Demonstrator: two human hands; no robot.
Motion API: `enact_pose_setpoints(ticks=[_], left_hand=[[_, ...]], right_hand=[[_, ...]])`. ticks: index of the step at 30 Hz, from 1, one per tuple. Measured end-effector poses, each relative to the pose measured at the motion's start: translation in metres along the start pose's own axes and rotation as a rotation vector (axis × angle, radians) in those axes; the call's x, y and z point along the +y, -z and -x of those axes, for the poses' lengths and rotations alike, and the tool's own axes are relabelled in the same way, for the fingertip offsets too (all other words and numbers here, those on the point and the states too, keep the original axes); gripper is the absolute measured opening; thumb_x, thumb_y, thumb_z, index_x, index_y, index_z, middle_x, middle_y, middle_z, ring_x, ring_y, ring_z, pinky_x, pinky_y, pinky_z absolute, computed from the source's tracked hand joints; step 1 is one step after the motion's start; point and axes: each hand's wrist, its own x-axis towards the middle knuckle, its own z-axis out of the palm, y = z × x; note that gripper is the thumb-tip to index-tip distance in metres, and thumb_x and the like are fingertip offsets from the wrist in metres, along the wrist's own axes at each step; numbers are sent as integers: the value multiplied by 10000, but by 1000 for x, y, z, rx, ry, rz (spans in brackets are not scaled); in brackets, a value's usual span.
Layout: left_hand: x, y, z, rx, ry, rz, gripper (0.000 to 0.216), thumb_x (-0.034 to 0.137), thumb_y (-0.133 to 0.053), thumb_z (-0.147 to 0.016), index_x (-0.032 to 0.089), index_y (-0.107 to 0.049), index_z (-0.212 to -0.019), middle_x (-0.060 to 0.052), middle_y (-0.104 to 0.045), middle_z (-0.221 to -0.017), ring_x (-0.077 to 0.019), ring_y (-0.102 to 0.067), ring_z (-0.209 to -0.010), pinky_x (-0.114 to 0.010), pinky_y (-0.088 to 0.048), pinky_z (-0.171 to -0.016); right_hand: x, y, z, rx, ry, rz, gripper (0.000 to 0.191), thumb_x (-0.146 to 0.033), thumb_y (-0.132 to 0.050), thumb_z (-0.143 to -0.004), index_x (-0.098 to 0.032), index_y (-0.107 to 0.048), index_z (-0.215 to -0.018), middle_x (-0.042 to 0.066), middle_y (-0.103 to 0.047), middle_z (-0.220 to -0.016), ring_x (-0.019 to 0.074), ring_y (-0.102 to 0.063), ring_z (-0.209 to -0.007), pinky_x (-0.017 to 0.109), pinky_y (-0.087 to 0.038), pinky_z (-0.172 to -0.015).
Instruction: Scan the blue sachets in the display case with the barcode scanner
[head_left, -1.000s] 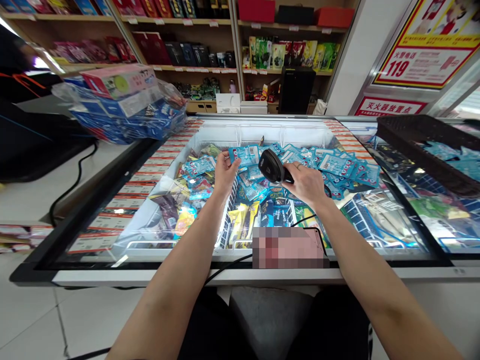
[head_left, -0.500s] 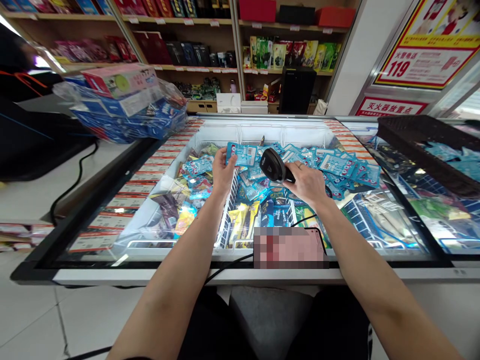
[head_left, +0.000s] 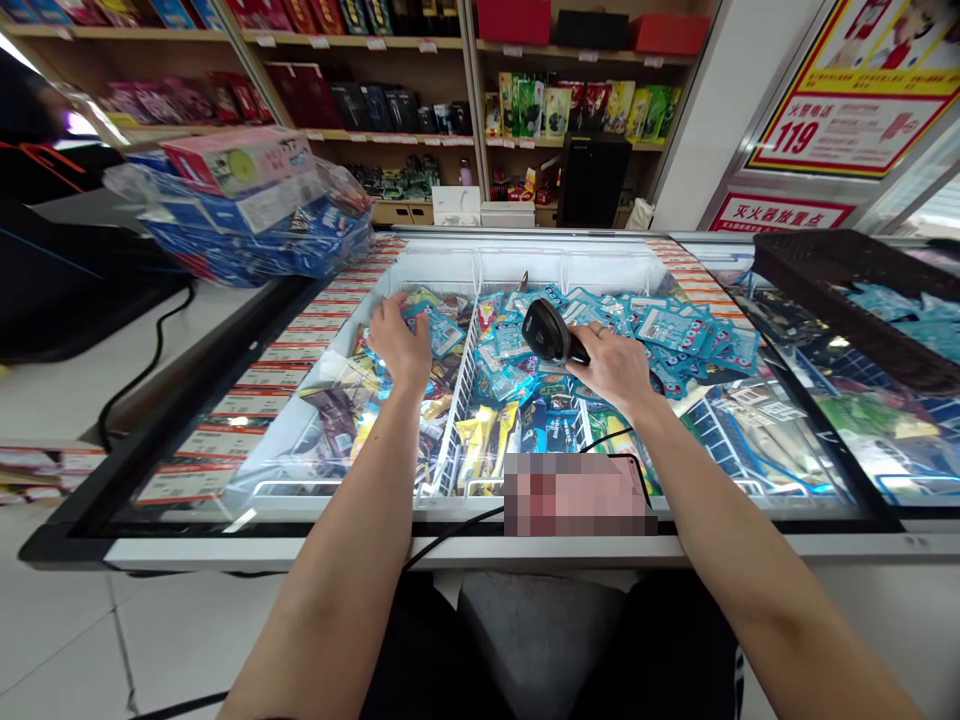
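Scanner point(head_left: 546, 332) gripped in R hand point(head_left: 611, 368); L hand point(head_left: 403, 342) by blue pkt point(head_left: 444, 333), grip unclear.

Well beyond the fingers point(head_left: 591, 340), shelves point(head_left: 345, 42) of boxes point(head_left: 379, 108) and pouches point(head_left: 619, 110); off to the fingers' right, a red-and-yellow poster point(head_left: 847, 100); off to their left, a pink box point(head_left: 244, 165) atop a plastic-wrapped bundle point(head_left: 247, 240).

Right hand point(head_left: 613, 366) curled, left point(head_left: 401, 342) perhaps loose

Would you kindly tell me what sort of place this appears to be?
Most likely a shop: price tags line the stocked shelves, a glass-topped chest, apparently a freezer, displays packets, and the right hand holds a scanner.
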Motion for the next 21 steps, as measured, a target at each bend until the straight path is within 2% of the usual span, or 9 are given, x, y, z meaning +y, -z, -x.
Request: enact_pose_setpoints(ticks=[2,4,10,16,19,21], left_hand=[[9,5,5,3,-26,-84,456,338,-577,-792,213,-513,-1225,-151,-455,-1283,-325,-399,-1218,-503,-303,-1009],[16,7,9,-36,-72,-167,469,372,-590,-779,230,-528,-1222,-153,-407,-1326,-355,-354,-1243,-525,-298,-995],[18,-1,15,-323,-254,-348,323,390,-531,-810,264,-639,-1087,-121,-573,-1126,-347,-454,-1115,-502,-357,-904],[9,-6,14,-308,-329,-359,324,282,-411,-868,249,-638,-1096,-87,-618,-1142,-302,-486,-1110,-491,-290,-977],[15,-9,16,-290,-360,-310,353,277,-347,-899,229,-626,-1109,-83,-600,-1202,-266,-496,-1132,-461,-248,-1029],[23,-11,18,-321,-379,-237,376,319,-315,-919,226,-605,-1140,-76,-598,-1216,-242,-503,-1144,-432,-253,-1037]], right_hand=[[0,0,0,-3,-5,3,358,-449,-494,-865,-235,-541,-1148,60,-640,-991,201,-588,-806,280,-272,-568],[0,0,0,-6,-5,3,359,-453,-487,-867,-237,-541,-1148,59,-639,-991,200,-588,-803,281,-274,-569],[-1,1,0,-5,1,-9,363,-452,-470,-873,-234,-542,-1154,56,-638,-993,193,-586,-801,279,-274,-566],[0,-1,0,-4,0,-8,373,-446,-488,-861,-237,-541,-1165,56,-641,-996,196,-586,-815,277,-276,-569],[1,-2,0,-9,-3,-11,373,-437,-492,-858,-235,-540,-1168,59,-641,-1000,197,-585,-821,277,-280,-576],[1,-2,0,-9,-8,-12,366,-432,-484,-861,-235,-541,-1164,59,-641,-1000,194,-584,-813,277,-281,-576]])
